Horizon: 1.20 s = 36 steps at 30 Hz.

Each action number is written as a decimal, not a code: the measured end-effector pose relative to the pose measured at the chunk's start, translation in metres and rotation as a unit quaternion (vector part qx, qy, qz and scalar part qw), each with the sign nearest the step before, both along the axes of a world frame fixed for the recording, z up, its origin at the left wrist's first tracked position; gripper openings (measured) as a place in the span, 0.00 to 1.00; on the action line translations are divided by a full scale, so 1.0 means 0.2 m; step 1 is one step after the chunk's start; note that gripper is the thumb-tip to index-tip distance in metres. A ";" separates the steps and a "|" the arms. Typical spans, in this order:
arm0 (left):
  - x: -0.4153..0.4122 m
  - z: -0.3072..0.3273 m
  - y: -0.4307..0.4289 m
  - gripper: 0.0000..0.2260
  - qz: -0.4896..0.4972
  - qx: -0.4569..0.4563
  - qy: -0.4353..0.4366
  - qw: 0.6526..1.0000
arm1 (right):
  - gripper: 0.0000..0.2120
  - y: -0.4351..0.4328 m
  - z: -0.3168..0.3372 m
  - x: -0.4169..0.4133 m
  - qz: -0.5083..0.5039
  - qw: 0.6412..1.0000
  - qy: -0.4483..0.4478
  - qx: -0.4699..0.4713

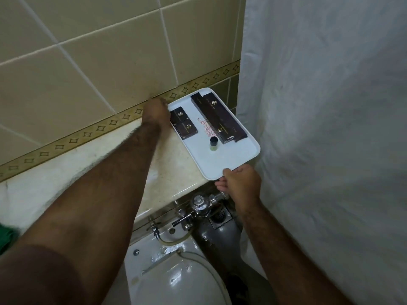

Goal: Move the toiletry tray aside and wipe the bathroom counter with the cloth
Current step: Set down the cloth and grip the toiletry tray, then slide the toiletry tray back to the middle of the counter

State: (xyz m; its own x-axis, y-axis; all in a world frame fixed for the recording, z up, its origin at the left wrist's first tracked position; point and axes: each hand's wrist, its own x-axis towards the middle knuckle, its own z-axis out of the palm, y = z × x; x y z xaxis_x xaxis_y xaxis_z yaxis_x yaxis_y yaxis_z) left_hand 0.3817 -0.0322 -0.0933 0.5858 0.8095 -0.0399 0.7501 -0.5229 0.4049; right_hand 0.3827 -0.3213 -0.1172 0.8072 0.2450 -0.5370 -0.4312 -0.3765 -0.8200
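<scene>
Right hand [242, 183] grips tray [231, 159] near edge (left hand [156, 113] far corner).

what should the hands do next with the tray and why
Probably lift the white tray level and carry it aside: both hands, left hand and right hand, already grip opposite edges, and an upright small bottle could tip.

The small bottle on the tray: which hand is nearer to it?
Right. The right hand grips the tray edge just below the bottle; the left hand holds the far corner.
</scene>
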 end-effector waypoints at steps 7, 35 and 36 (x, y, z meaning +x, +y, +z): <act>-0.19 -0.05 -0.04 0.09 0.091 -0.094 -0.103 0.986 | 0.02 -0.13 0.02 0.06 0.020 0.998 -0.022 -0.064; -2.02 -0.02 -0.14 0.03 0.425 -0.104 -0.218 0.872 | 0.09 0.96 0.13 -0.48 0.409 0.809 -0.369 -0.206; -2.02 -0.03 -0.13 0.04 0.423 -0.102 -0.210 0.876 | 0.09 0.98 0.12 -0.48 0.405 0.808 -0.374 -0.207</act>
